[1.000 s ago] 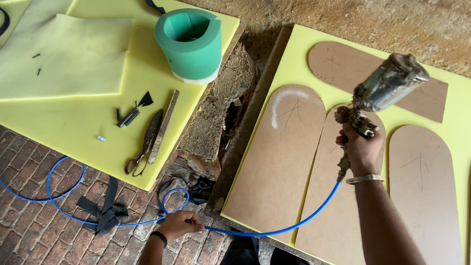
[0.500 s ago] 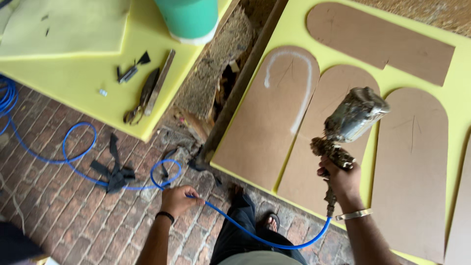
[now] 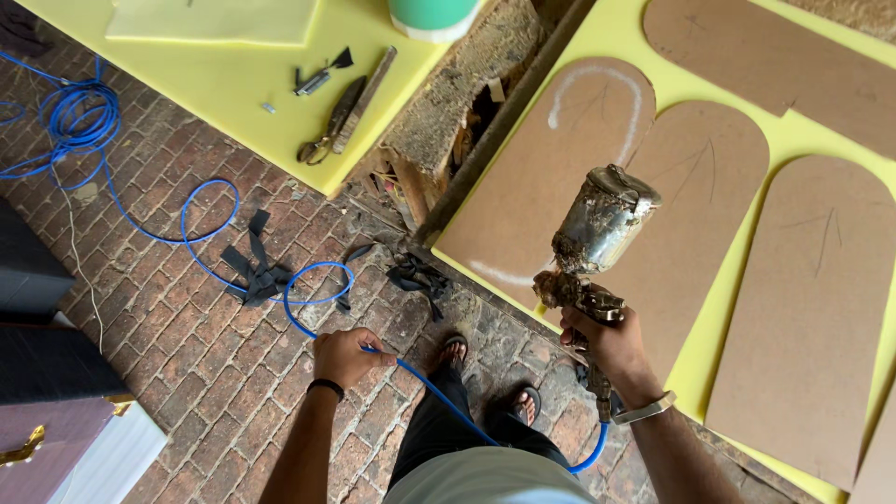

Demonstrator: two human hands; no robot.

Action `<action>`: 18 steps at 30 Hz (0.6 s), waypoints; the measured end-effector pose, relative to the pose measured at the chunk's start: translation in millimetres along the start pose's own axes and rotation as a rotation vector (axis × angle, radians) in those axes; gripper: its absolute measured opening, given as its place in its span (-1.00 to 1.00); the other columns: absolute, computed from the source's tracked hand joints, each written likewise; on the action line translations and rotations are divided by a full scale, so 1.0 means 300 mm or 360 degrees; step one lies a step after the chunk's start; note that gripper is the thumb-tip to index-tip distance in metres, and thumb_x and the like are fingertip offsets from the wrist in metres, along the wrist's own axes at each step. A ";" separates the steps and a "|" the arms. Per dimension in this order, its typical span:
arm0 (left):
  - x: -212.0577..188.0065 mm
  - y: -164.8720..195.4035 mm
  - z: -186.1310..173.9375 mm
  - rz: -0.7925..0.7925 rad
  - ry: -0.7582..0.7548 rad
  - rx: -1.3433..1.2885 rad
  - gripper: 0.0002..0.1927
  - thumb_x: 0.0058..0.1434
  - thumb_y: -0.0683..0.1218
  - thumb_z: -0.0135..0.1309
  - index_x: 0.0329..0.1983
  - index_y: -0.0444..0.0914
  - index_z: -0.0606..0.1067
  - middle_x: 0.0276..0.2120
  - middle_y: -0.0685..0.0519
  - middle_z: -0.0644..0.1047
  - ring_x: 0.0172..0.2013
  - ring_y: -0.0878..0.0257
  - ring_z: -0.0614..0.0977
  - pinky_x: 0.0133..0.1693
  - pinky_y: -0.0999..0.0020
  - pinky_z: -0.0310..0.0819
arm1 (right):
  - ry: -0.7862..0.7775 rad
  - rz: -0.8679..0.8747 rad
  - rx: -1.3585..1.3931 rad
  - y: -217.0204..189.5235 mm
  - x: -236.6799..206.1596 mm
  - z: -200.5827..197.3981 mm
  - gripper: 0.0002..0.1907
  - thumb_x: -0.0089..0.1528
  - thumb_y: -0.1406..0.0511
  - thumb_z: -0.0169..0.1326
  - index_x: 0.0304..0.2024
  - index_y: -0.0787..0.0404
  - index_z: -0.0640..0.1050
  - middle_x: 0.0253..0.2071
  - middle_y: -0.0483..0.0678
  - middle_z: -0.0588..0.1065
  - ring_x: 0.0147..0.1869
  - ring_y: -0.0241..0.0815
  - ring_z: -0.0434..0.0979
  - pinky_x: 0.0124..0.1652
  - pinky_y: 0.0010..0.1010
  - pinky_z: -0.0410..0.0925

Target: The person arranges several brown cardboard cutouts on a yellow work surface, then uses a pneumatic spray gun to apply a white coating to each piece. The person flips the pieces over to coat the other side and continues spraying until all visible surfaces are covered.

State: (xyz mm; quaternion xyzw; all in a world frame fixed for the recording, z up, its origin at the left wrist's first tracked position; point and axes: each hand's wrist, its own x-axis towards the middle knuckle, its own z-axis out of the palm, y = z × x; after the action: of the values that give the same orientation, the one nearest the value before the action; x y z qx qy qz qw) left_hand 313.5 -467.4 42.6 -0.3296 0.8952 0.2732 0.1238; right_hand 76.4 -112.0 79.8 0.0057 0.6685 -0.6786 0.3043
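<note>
While gripped: spray gun (image 3: 597, 245) over boards (image 3: 560, 177).

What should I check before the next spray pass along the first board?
1. Right hand grips the spray gun: ok.
2. Left hand holds the blue hose off the boards: ok.
3. Hose loops on the brick floor near the feet, trip risk: not ok.
4. Nozzle over the first board: ok.
5. Cup fill level: cannot tell.
6. Scissors clear of the spray area: ok.
</note>
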 end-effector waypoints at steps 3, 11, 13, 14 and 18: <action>0.025 -0.040 -0.013 0.0122 0.0085 0.0086 -0.57 -0.26 0.28 0.48 -0.53 -0.08 0.67 -0.56 0.10 0.68 -0.41 0.17 0.68 -0.04 0.23 0.31 | 0.0048 -0.0047 -0.0118 -0.067 0.048 0.080 -0.67 0.20 0.42 0.17 0.03 0.31 0.54 -0.38 0.01 0.59 -0.43 -0.23 0.58 -0.43 -0.41 0.46; 0.134 -0.126 -0.044 0.0074 -0.0150 0.0074 -0.53 -0.21 0.35 0.42 -0.46 -0.06 0.66 -0.46 0.16 0.68 -0.34 0.23 0.70 -0.10 0.26 0.44 | 0.0695 -0.0654 -0.0043 -0.303 0.211 0.067 -0.82 0.28 0.46 0.15 -0.07 0.39 0.54 -0.35 -0.04 0.54 -0.41 -0.25 0.53 -0.43 -0.41 0.44; 0.177 -0.128 -0.057 0.0087 -0.0174 0.0035 -0.53 -0.21 0.34 0.42 -0.46 -0.06 0.66 -0.46 0.15 0.69 -0.34 0.24 0.71 -0.09 0.26 0.43 | 0.0830 -0.0790 -0.0046 -0.339 0.213 0.046 -0.81 0.31 0.44 0.16 -0.03 0.37 0.53 -0.34 -0.06 0.54 -0.40 -0.27 0.52 -0.42 -0.43 0.43; 0.199 -0.122 -0.060 0.0112 -0.0180 0.0007 -0.54 -0.20 0.34 0.42 -0.46 -0.06 0.67 -0.46 0.15 0.69 -0.34 0.24 0.71 -0.08 0.26 0.42 | 0.0885 -0.0823 -0.0064 -0.345 0.197 0.038 -0.80 0.31 0.44 0.17 -0.01 0.36 0.53 -0.33 -0.06 0.54 -0.40 -0.27 0.53 -0.41 -0.43 0.43; 0.270 -0.092 -0.073 0.0222 -0.0300 0.0025 -0.58 -0.22 0.30 0.45 -0.48 -0.05 0.66 -0.46 0.17 0.69 -0.34 0.26 0.71 -0.07 0.28 0.41 | 0.0958 -0.0498 -0.0378 -0.276 0.061 0.048 -0.82 0.29 0.44 0.15 -0.06 0.39 0.55 -0.35 -0.02 0.54 -0.39 -0.25 0.55 -0.42 -0.40 0.44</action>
State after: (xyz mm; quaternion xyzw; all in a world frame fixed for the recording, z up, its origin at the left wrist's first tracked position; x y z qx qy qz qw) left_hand 269.8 -539.7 16.8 -0.2384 0.9025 0.3038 0.1909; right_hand 32.4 -139.0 148.7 0.0676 0.7951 -0.6025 -0.0152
